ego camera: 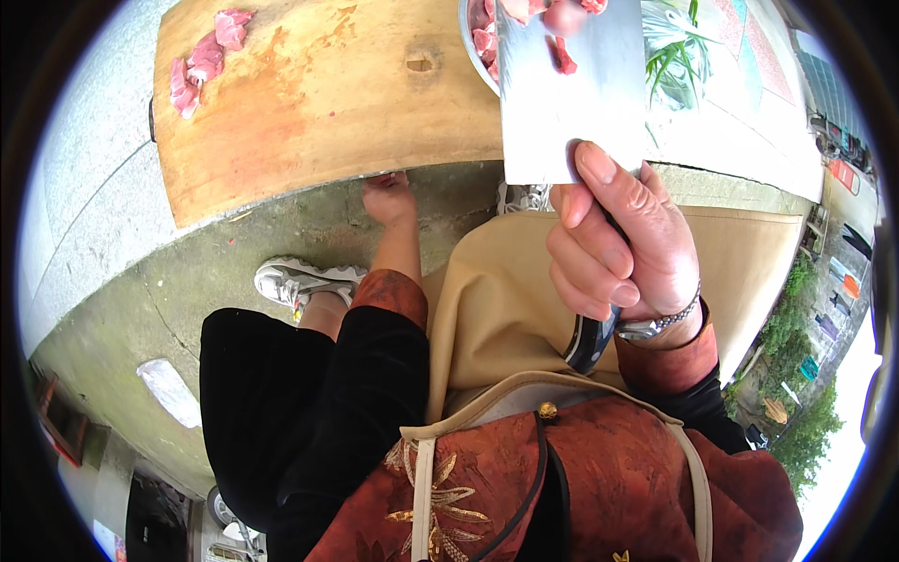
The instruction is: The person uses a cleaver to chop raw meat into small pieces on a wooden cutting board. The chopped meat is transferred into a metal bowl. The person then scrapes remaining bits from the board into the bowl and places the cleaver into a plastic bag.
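Note:
My right hand (618,239) grips the dark handle of a cleaver (590,119), its broad steel blade raised in front of me. Small pieces of raw meat (562,56) show against the far part of the blade; whether all of them stick to it I cannot tell. Behind the blade's left edge is a metal bowl (489,76) with raw meat in it, partly hidden. My left hand (390,199) is at the near edge of the wooden cutting board (330,140). Its fingers are mostly hidden there. At the board's far left lie several chunks of raw meat (206,60).
Right of the cleaver, a clear plastic bag with green leaves (678,63) rests on the pale work surface (744,140). A tan apron (506,295) covers my lap. Below is a concrete floor (168,295) with a whitish plastic piece (168,392) on it.

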